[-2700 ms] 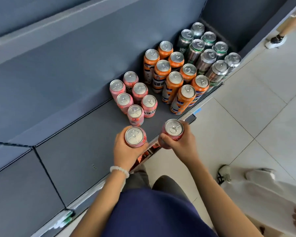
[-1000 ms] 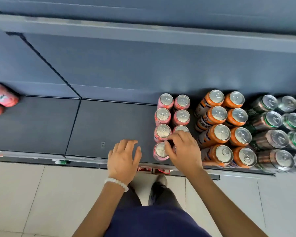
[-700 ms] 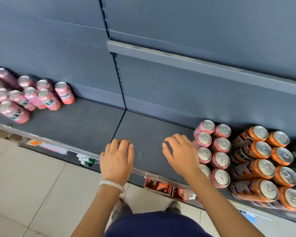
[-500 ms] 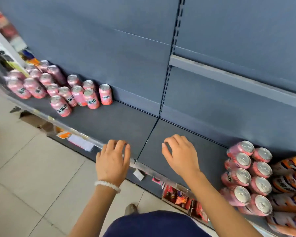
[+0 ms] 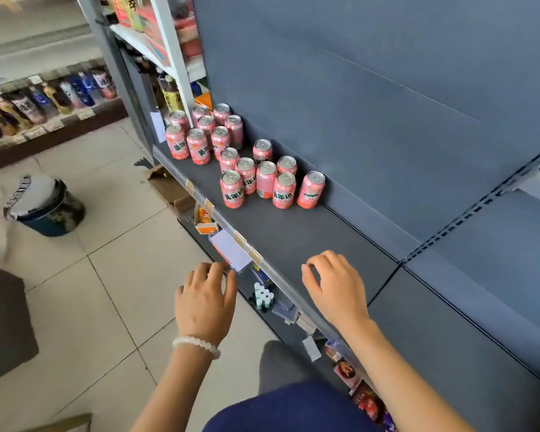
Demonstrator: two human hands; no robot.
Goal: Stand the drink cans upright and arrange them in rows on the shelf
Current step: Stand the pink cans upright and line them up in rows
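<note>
Standing on the tiled floor left of the shelf (image 5: 281, 235): one bucket (image 5: 44, 207). Pink drink cans (image 5: 247, 163): a loose upright cluster at the shelf's far left end, against its back panel, well apart from both hands. Left hand (image 5: 205, 302): hovers just off the shelf's front rail, fingers (image 5: 214, 271) loosely spread, holding nothing; white bead bracelet (image 5: 197, 345) at the wrist. Right hand (image 5: 335, 289): over the bare shelf deck, fingers lightly curled, holding nothing.
</note>
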